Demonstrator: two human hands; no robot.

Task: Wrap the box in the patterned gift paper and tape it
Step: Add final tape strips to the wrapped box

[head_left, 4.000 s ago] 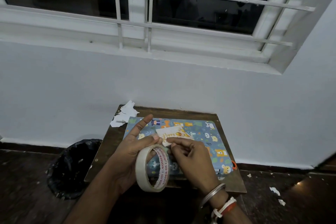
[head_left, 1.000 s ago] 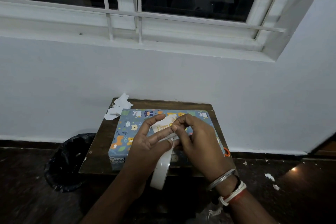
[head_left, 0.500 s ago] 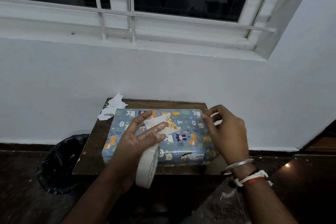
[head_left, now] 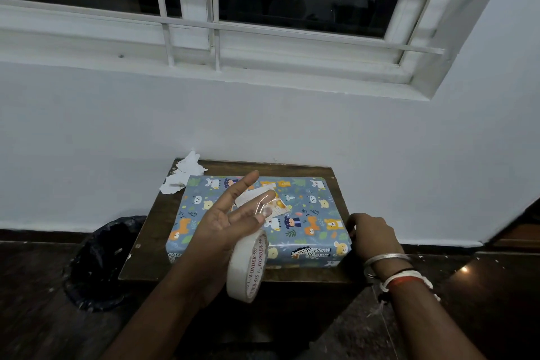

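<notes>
The box [head_left: 309,213], already covered in animal-print paper, is lying flat on a small brown table [head_left: 152,231] against the wall, its long side running left to right. The left hand [head_left: 225,222] is hovering above the box's near-left part, palm turned up. Its visible fingers are staying straight and spread apart. A clear strip [head_left: 264,203] of tape is clinging across two fingertips and is hard to make out apart from its glare. The roll [head_left: 248,269] is hanging from the lower side of this hand, over the table's near edge. The fingers passing through it are hidden, so how they are holding it cannot be told.

A pale card [head_left: 279,203] is lying on the box top, mostly hidden behind the strip and fingers, and its print is unreadable. The right hand [head_left: 372,238] is sitting at the box's right end, fingers curled against it. The tips are hidden by the knuckles.

Torn white scraps [head_left: 184,175] are lying at the table's far-left corner. A black bin [head_left: 99,260] is standing on the floor to the left, lost in shadow.
</notes>
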